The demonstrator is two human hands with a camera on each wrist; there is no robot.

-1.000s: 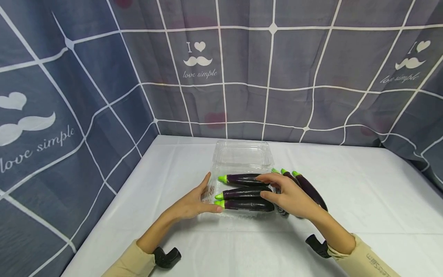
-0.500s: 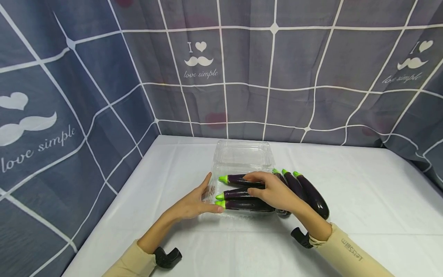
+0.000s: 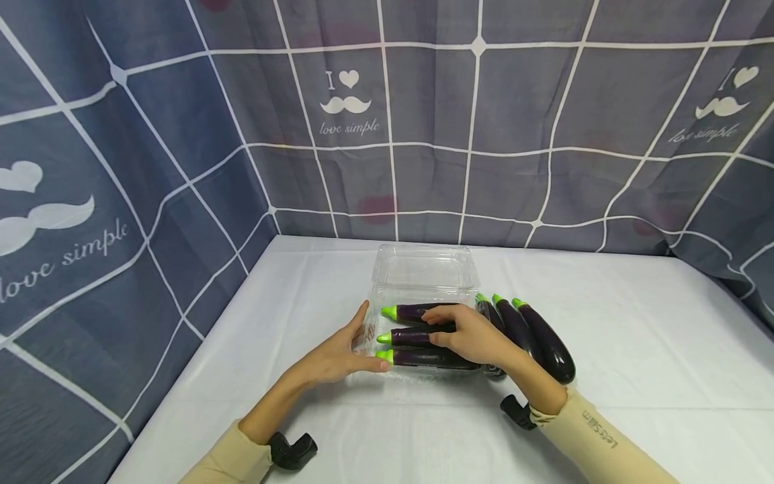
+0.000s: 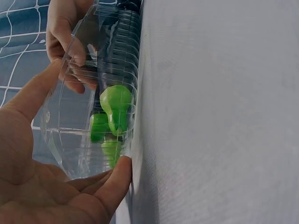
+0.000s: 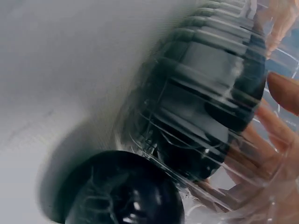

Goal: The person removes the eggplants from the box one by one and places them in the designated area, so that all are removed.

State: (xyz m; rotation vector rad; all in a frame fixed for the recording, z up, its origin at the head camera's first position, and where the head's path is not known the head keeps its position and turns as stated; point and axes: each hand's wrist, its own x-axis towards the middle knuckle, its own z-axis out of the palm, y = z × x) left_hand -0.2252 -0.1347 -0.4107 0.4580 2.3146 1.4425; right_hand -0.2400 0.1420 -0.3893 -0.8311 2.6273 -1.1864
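A clear plastic clamshell box lies with its lid folded back. Three eggplants with green stem ends lie crosswise in its base: a far one, a middle one and a near one. My right hand grips the middle eggplant with thumb and fingers, hiding part of it and the far one. At the box's left end, my left hand has thumb and fingers spread against the wall. In the left wrist view, the green stems show through the ribbed plastic.
To the right of the box, three more eggplants lie side by side on the white-covered table. One of them sits close to the box's right wall. A checked curtain hangs behind and at the sides.
My right hand has moved left over the box, uncovering the eggplants on the table. The middle eggplant has shifted slightly away from the near one. My left hand has stayed in place.
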